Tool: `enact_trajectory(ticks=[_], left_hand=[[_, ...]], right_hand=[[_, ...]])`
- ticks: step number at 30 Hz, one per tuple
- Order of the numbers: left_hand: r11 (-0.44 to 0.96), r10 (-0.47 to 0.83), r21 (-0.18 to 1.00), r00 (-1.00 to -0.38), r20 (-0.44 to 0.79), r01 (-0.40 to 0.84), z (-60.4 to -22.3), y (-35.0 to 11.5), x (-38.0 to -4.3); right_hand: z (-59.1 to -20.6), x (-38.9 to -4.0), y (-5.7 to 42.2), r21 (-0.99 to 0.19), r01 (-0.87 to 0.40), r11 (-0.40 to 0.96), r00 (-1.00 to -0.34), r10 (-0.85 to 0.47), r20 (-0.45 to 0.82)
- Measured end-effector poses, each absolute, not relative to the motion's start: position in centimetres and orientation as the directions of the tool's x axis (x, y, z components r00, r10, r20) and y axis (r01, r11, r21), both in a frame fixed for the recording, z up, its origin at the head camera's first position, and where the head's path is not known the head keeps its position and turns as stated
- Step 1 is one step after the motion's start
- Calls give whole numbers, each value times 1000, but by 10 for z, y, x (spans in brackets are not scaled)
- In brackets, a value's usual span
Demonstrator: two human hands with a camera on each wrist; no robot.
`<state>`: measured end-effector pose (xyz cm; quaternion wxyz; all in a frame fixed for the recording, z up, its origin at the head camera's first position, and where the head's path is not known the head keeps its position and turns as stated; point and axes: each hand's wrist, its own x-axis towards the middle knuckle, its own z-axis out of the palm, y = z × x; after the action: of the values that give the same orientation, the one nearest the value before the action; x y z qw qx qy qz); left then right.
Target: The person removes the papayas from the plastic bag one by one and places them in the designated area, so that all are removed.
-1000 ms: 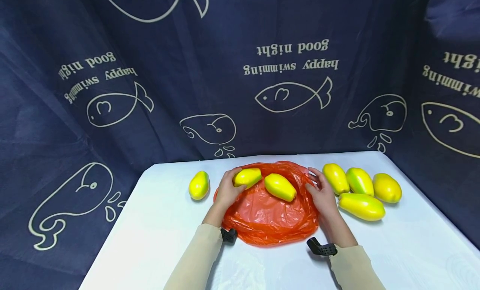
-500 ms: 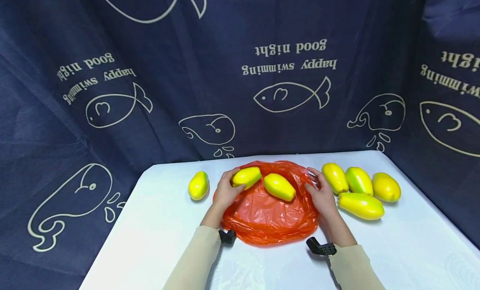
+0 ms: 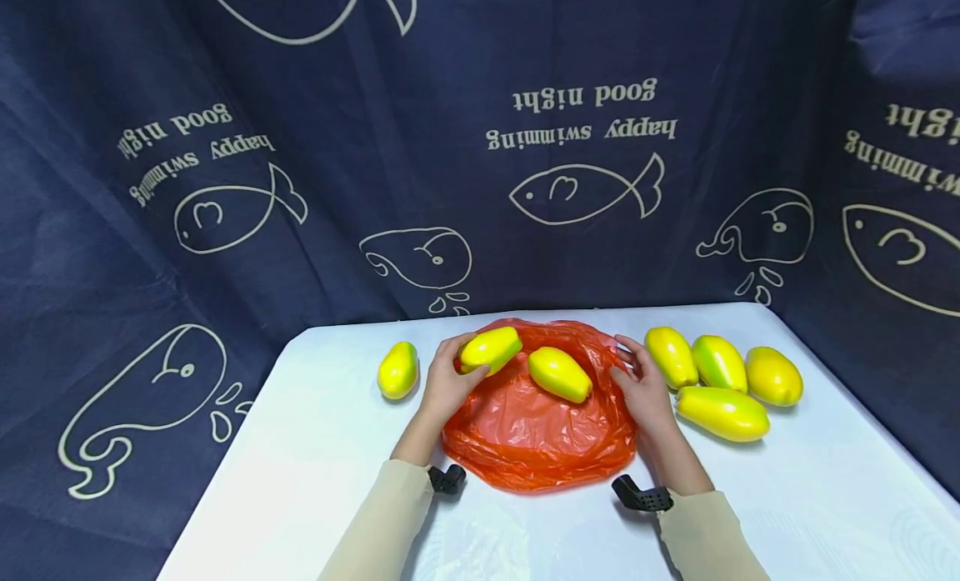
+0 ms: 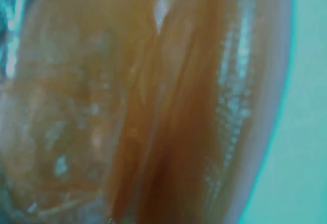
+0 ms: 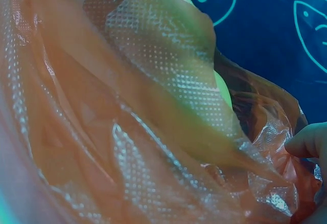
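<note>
A red plastic bag (image 3: 536, 423) lies spread with its mouth open in the middle of the table. My left hand (image 3: 444, 388) grips a yellow-green papaya (image 3: 491, 348) at the bag's back left rim, thumb on its near side. Another papaya (image 3: 559, 374) rests inside the bag, to the right of the held one. At the right rim, my right hand (image 3: 649, 402) pinches the plastic; its fingers (image 5: 309, 142) show on the film in the right wrist view. Blurred plastic film (image 4: 168, 111) fills most of the left wrist view, hiding the left fingers.
One papaya (image 3: 397, 371) lies on the white table (image 3: 315, 448) left of the bag. Several more, including a long front one (image 3: 723, 413), are grouped to the right, near my right hand. A dark blue curtain (image 3: 450, 181) hangs behind the table.
My left hand and its papaya have shifted slightly left and toward the back. The right hand and the other papaya in the bag have stayed put.
</note>
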<state>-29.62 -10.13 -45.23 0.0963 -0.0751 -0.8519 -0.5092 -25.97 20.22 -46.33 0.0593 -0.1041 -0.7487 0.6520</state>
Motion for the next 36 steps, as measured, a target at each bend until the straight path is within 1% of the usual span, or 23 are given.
enact_trajectory(ticks=[7, 12, 16, 22, 27, 36], left_hand=[[447, 20, 853, -957, 290, 268, -442, -103, -285], [422, -14, 868, -956, 294, 261, -438, -107, -279], [392, -43, 877, -947, 320, 278, -435, -112, -278], [372, -125, 879, -922, 367, 299, -429, -123, -275], [384, -199, 877, -902, 383, 288, -425, -136, -275], [352, -339, 889, -846, 412, 292, -430, -161, -278]], right_hand=[[-464, -259, 202, -988, 81, 135, -972, 231, -48], [-466, -260, 202, -987, 78, 142, -972, 231, -44], [-467, -261, 202, -986, 72, 149, -972, 232, -36], [-467, -262, 202, -989, 62, 132, -974, 222, -31], [-466, -262, 202, -991, 56, 122, -976, 214, -29], [-467, -261, 203, -991, 53, 119, -977, 212, -27]])
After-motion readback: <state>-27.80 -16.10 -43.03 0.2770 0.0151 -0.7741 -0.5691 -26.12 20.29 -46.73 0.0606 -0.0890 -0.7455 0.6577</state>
